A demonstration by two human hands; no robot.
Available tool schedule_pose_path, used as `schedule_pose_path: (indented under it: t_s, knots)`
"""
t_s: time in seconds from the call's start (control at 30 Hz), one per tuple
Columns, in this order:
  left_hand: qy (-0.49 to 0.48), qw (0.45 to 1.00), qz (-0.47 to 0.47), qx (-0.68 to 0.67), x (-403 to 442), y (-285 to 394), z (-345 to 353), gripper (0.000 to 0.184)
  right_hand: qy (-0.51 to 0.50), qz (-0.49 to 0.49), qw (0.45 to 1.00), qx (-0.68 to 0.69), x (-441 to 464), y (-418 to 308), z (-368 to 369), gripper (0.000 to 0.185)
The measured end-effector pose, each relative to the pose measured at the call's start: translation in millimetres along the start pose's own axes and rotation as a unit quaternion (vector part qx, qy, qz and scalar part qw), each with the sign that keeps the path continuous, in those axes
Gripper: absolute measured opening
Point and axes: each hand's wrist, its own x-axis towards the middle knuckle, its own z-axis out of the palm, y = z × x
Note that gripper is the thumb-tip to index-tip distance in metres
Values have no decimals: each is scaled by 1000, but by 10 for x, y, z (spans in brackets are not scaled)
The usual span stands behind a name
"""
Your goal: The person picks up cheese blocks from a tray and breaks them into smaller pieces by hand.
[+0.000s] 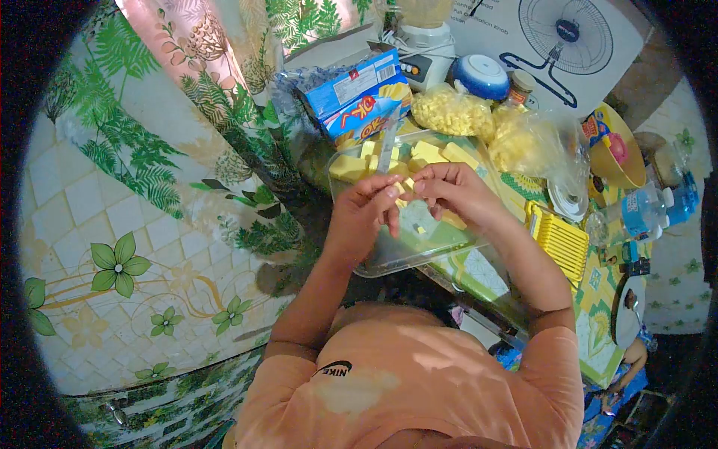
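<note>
My left hand [366, 213] is closed, with a knife [387, 146] at its fingers; the pale blade points up and away, and the handle is hidden. The fingers of my right hand [458, 196] pinch a small pale yellow piece [407, 184], close to my left fingertips. Both hands are over a clear plastic tray [389, 267]. Several pale yellow blocks [428, 153] lie at its far side. A tiny yellow scrap [420, 230] rests on the tray's bottom, below my hands.
Behind the tray stand a blue snack box [355, 90], a blender [425, 56] and a blue bowl [481, 77]. Bags of yellow pieces [452, 110] lie nearby. To the right are a yellow slotted rack [559, 243], a yellow bowl [621, 161] and a plastic bottle [636, 213]. Patterned curtain [120, 262] hangs left.
</note>
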Motion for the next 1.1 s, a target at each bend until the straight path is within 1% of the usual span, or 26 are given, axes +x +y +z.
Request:
schedule_pose_path:
  t_s: [0.1, 0.13, 0.2, 0.3, 0.4, 0.5, 0.6, 0.7, 0.8, 0.9, 0.97, 1.0, 1.1]
  knots:
    - [45, 997, -9, -56, 5, 35, -12, 23, 10, 34, 975, -218, -19, -67, -51, 22]
    - [55, 995, -19, -80, 18, 19, -67, 23, -4, -1, 948, -317, -36, -47, -69, 22]
    - [58, 991, -32, -115, 23, 1, -129, 22, -34, -70, 861, -503, -57, 30, -98, 23]
    - [38, 990, -35, -132, 13, -11, -173, 22, -58, -74, 834, -543, -45, 162, -81, 22]
    - [24, 991, -35, -125, 18, -48, -202, 22, -47, -53, 811, -581, -48, 189, -55, 20]
    - [11, 992, -40, -120, 19, -62, -213, 22, -14, -73, 799, -596, -13, 210, -68, 21]
    - [15, 991, -52, -121, -3, -37, -184, 23, 17, -139, 851, -506, -38, 148, -24, 22]
    - [20, 992, -62, -112, -12, -33, -153, 23, 8, -143, 837, -528, -12, 161, -45, 25]
    - [18, 992, -82, -91, -2, -78, -125, 24, 40, -92, 912, -398, -54, 1, 79, 26]
    - [9, 994, -93, -53, -8, -111, -75, 24, 38, -172, 937, -300, 4, 95, 61, 25]
    - [9, 995, -95, -2, -24, -72, -24, 25, 73, -198, 928, -307, -31, 60, 140, 25]
    - [2, 994, -108, -26, -32, -59, -7, 23, 90, -211, 923, -309, -49, 33, 171, 25]
    - [-11, 988, -134, -78, -41, -48, 25, 20, 67, -250, 863, -435, -78, -17, 155, 24]
